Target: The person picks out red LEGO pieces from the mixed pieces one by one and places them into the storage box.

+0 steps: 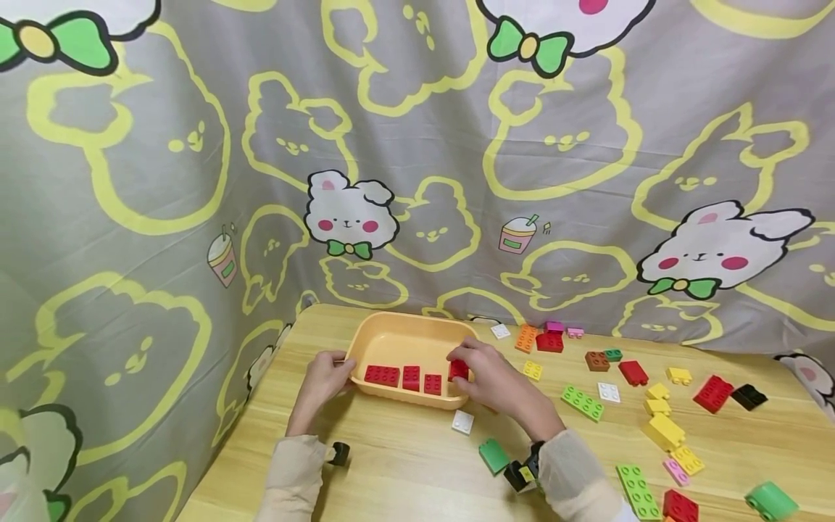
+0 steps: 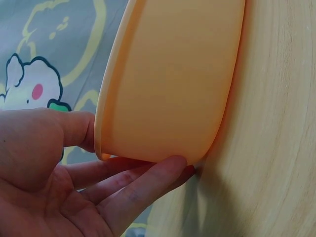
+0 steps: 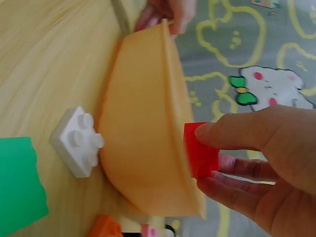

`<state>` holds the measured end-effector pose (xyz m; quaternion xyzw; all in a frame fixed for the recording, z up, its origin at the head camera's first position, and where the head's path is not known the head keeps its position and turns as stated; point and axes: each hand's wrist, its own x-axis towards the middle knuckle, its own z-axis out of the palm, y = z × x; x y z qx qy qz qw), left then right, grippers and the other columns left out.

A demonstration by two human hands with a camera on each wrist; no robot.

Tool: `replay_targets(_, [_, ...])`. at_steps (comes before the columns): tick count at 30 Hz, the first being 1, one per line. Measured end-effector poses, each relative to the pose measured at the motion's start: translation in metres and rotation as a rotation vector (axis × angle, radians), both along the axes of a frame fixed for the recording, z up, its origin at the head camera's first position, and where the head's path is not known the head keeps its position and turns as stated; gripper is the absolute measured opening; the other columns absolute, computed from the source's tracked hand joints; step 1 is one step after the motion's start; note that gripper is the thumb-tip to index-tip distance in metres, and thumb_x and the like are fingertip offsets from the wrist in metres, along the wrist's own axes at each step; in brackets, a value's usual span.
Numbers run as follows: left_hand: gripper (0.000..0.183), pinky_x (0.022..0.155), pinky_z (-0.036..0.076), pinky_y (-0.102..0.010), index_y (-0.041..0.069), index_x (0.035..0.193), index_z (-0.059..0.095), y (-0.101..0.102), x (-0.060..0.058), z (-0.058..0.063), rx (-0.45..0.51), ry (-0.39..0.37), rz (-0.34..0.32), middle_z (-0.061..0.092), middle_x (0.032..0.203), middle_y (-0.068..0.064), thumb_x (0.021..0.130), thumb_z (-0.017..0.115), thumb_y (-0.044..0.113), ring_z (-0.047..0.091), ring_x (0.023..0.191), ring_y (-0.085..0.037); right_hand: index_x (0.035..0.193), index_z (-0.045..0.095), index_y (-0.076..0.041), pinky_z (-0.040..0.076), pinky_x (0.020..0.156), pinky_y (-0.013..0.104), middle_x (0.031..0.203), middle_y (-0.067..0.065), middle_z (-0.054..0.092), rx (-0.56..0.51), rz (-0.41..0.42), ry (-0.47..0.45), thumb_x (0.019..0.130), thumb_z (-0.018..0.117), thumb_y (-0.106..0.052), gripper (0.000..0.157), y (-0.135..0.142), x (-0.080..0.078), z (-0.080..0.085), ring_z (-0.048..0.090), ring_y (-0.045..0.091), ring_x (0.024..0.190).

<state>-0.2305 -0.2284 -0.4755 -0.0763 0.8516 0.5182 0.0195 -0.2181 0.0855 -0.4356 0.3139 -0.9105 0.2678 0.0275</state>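
A light-orange plastic tray (image 1: 398, 397) stands near the back of the wooden table, with several red building bricks (image 1: 382, 375) lying along its near side. My left hand (image 1: 326, 383) holds the tray's left end. In the left wrist view its thumb presses the rim, while the other fingers lie along the outer wall. Between thumb and fingers my right hand (image 1: 492, 373) pinches a red brick (image 3: 200, 148), just above the tray's right end. Close to the tray's near right corner lies a white brick (image 3: 79, 140), with a green brick (image 1: 493, 456) in front.
Loose bricks are scattered over the table's right half, among them a long green brick (image 1: 638, 493), a yellow brick (image 1: 665, 432), a red brick (image 1: 714, 393) and a black brick (image 1: 749, 396). A patterned curtain (image 1: 430, 159) hangs behind and to the left of the table.
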Motion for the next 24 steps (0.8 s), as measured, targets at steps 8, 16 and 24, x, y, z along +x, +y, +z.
replay_targets(8, [0.035,0.072,0.066,-0.038,-0.015,0.123,0.066,0.0,0.001,0.001,0.008,-0.01,-0.015,0.073,0.101,-0.028,0.097,0.053,0.005,0.074,0.082,-0.026,0.1,0.072,0.003,0.052,0.064,0.028,0.091,0.01,0.061,0.145,0.049,-0.052,0.081,0.082,-0.003,0.022,-0.019,-0.017,-0.007,0.053,0.017,0.075])
replay_targets(16, [0.036,0.073,0.065,-0.038,-0.015,0.125,0.065,-0.001,0.001,0.002,0.015,-0.023,-0.013,0.072,0.103,-0.028,0.097,0.053,0.006,0.074,0.085,-0.028,0.081,0.067,-0.001,0.045,0.06,0.03,0.074,0.004,0.059,0.172,0.032,-0.105,0.076,0.08,0.005,0.015,-0.029,-0.02,-0.002,0.046,0.017,0.069])
replay_targets(24, [0.036,0.074,0.065,-0.038,-0.015,0.125,0.064,-0.002,0.001,0.001,0.011,-0.029,-0.013,0.071,0.105,-0.03,0.098,0.053,0.005,0.074,0.086,-0.029,0.073,0.063,-0.002,0.041,0.054,0.029,0.065,0.0,0.048,0.286,-0.016,-0.142,0.072,0.074,0.015,0.02,-0.04,-0.022,-0.003,0.044,0.018,0.063])
